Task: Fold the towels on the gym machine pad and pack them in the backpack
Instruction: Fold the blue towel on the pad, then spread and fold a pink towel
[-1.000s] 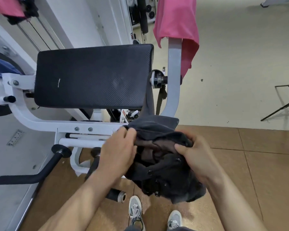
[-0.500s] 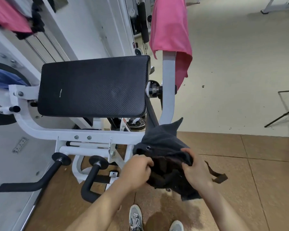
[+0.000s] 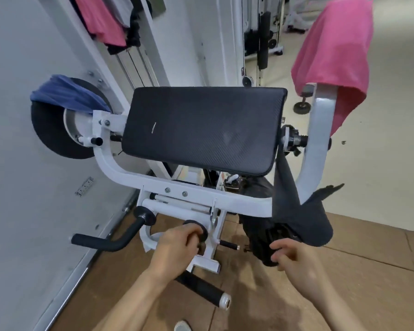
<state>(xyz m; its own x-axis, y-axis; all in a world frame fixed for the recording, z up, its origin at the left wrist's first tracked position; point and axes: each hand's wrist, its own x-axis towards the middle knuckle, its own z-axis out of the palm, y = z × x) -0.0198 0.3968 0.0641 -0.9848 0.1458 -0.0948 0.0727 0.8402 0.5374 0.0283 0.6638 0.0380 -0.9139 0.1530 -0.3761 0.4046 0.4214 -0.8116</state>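
Backpack (image 3: pixel 304 225) released, hangs off frame (image 3: pixel 201 195); left hand (image 3: pixel 175 246), right hand (image 3: pixel 294 255) loose.

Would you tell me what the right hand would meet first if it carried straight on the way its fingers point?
Most likely the dark grey fabric backpack hanging from the white machine frame: the right hand's fingers point left at its lower end, close by, though depth is unclear.

I see a white wall (image 3: pixel 22 163) filling the frame's left, brown floor mats (image 3: pixel 344 271) at lower right, and pale flooring (image 3: pixel 387 163) above them.
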